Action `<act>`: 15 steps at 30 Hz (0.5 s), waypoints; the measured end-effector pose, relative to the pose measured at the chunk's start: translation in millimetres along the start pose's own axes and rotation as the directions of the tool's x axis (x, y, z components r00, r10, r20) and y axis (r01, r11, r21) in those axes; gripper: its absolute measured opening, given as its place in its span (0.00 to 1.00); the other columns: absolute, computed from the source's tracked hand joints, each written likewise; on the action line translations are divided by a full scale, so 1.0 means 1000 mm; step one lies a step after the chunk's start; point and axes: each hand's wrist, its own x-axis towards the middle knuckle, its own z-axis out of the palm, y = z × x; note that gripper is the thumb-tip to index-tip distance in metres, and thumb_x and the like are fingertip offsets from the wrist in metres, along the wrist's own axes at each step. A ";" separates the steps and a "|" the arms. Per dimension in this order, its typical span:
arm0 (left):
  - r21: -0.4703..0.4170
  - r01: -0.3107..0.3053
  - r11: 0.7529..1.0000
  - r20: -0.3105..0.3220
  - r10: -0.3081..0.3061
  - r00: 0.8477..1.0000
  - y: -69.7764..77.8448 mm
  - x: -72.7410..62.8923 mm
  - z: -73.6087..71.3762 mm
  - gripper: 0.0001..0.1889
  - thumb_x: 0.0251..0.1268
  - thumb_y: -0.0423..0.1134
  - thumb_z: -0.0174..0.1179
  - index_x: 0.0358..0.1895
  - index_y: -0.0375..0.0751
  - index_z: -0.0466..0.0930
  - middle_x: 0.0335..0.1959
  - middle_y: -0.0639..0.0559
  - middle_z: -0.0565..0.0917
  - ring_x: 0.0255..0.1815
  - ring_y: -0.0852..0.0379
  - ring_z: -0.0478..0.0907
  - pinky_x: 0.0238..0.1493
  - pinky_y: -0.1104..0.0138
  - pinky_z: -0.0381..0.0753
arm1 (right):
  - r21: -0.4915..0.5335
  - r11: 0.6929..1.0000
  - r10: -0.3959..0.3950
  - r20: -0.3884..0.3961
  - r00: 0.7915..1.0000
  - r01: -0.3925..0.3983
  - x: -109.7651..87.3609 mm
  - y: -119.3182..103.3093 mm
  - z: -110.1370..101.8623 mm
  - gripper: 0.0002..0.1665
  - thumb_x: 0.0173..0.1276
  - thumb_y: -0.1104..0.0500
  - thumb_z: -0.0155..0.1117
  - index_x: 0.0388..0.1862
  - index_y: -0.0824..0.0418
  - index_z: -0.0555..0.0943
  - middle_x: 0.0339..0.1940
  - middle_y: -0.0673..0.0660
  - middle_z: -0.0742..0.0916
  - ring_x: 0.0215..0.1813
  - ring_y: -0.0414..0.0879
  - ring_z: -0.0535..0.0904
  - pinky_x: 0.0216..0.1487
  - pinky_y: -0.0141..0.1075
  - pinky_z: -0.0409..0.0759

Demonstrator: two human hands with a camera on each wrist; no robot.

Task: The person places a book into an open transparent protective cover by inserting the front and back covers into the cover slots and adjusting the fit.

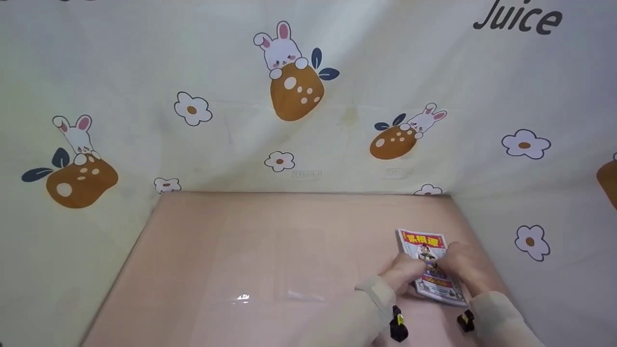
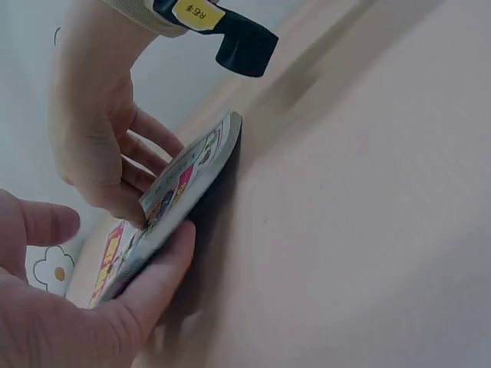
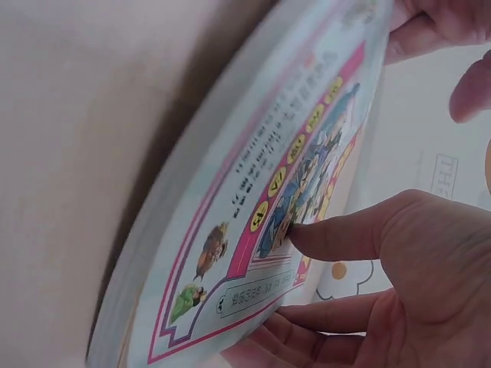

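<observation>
A thin book point(image 1: 436, 284) with a red, yellow and white illustrated cover is held tilted over the right part of the pink table. My right hand point(image 1: 465, 267) grips its right side. In the right wrist view, that thumb point(image 3: 337, 238) presses on the cover while the other fingers go under the edge. At the opposite side is my left hand point(image 1: 405, 272), its fingers point(image 2: 165, 264) stretched along the book's underside. The left thumb point(image 2: 54, 222) stands raised, apart from the cover in the left wrist view. Part of the cover art is hidden by both hands.
The pink table point(image 1: 217, 250) has a clear plastic sheet point(image 1: 306, 284) lying on it, catching light. Pale cloth point(image 1: 231, 144) printed with rabbits, fruit and flowers hangs behind and at both sides. A black wrist device point(image 1: 398, 325) is strapped below the left sleeve.
</observation>
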 end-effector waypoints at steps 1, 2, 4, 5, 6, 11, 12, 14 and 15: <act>-0.021 -0.007 1.000 0.008 0.007 1.000 -0.001 0.000 0.000 0.19 0.69 0.22 0.57 0.61 0.37 0.79 0.42 0.32 0.94 0.43 0.31 0.96 0.47 0.38 0.95 | -0.001 1.000 -0.007 -0.003 1.000 0.007 0.000 0.000 0.001 0.19 0.64 0.58 0.69 0.43 0.75 0.82 0.34 0.66 0.86 0.33 0.54 0.82 0.31 0.39 0.81; -0.035 -0.019 0.999 0.011 0.019 1.000 -0.002 0.000 0.000 0.25 0.68 0.19 0.54 0.65 0.39 0.77 0.42 0.31 0.93 0.42 0.30 0.95 0.46 0.36 0.95 | 0.005 1.000 -0.009 -0.002 1.000 0.009 0.000 0.000 0.001 0.19 0.64 0.58 0.68 0.42 0.75 0.82 0.33 0.65 0.86 0.31 0.53 0.82 0.29 0.38 0.81; -0.058 -0.041 0.997 0.009 0.041 0.999 -0.004 0.000 -0.001 0.35 0.65 0.16 0.51 0.74 0.44 0.71 0.41 0.30 0.93 0.40 0.29 0.95 0.44 0.33 0.93 | 0.034 0.999 -0.004 0.010 1.000 0.004 0.000 0.000 0.001 0.20 0.66 0.57 0.67 0.43 0.75 0.81 0.32 0.65 0.85 0.30 0.52 0.82 0.27 0.37 0.81; -0.062 -0.047 0.997 0.002 0.047 0.999 -0.004 0.001 -0.002 0.36 0.66 0.15 0.51 0.76 0.46 0.69 0.41 0.31 0.92 0.40 0.29 0.95 0.43 0.34 0.94 | 0.054 0.999 0.008 0.020 1.000 -0.009 0.000 0.000 0.001 0.21 0.68 0.56 0.67 0.44 0.76 0.81 0.32 0.64 0.85 0.29 0.52 0.83 0.26 0.37 0.82; -0.064 -0.051 0.997 -0.002 0.051 0.999 -0.005 0.001 -0.003 0.37 0.67 0.15 0.51 0.78 0.46 0.67 0.41 0.32 0.92 0.39 0.29 0.95 0.42 0.34 0.94 | 0.071 0.997 0.014 0.027 1.000 -0.016 0.000 0.000 0.001 0.22 0.69 0.56 0.67 0.46 0.77 0.80 0.33 0.65 0.85 0.30 0.52 0.83 0.27 0.37 0.83; -0.066 -0.055 0.996 -0.014 0.054 0.998 -0.005 0.004 -0.009 0.33 0.71 0.17 0.51 0.76 0.44 0.67 0.41 0.34 0.91 0.39 0.31 0.95 0.41 0.38 0.95 | 0.150 0.988 0.028 0.029 0.999 -0.032 -0.001 0.000 0.001 0.27 0.72 0.53 0.68 0.50 0.78 0.78 0.36 0.66 0.84 0.34 0.54 0.85 0.32 0.41 0.90; -0.068 -0.053 0.996 -0.017 0.052 0.998 -0.004 0.004 -0.011 0.33 0.71 0.17 0.51 0.76 0.44 0.68 0.41 0.34 0.91 0.39 0.31 0.95 0.40 0.38 0.95 | 0.162 0.986 0.029 0.029 0.999 -0.033 -0.001 0.000 0.001 0.27 0.73 0.52 0.68 0.49 0.78 0.78 0.36 0.66 0.83 0.34 0.54 0.86 0.32 0.42 0.91; -0.071 -0.053 0.996 -0.015 0.052 0.999 -0.003 0.004 -0.013 0.33 0.70 0.16 0.51 0.75 0.44 0.69 0.41 0.34 0.91 0.39 0.32 0.95 0.40 0.39 0.96 | 0.188 0.982 0.025 0.032 0.999 -0.030 -0.001 0.002 0.002 0.28 0.74 0.50 0.69 0.49 0.77 0.78 0.36 0.65 0.83 0.35 0.54 0.86 0.34 0.42 0.91; -0.069 -0.052 0.996 -0.017 0.051 0.999 -0.002 0.004 -0.015 0.33 0.70 0.16 0.51 0.75 0.44 0.69 0.42 0.35 0.91 0.39 0.33 0.95 0.40 0.40 0.96 | 0.204 0.979 0.018 0.035 0.999 -0.025 -0.001 0.002 0.001 0.29 0.75 0.49 0.68 0.50 0.77 0.78 0.37 0.65 0.83 0.36 0.53 0.85 0.35 0.43 0.91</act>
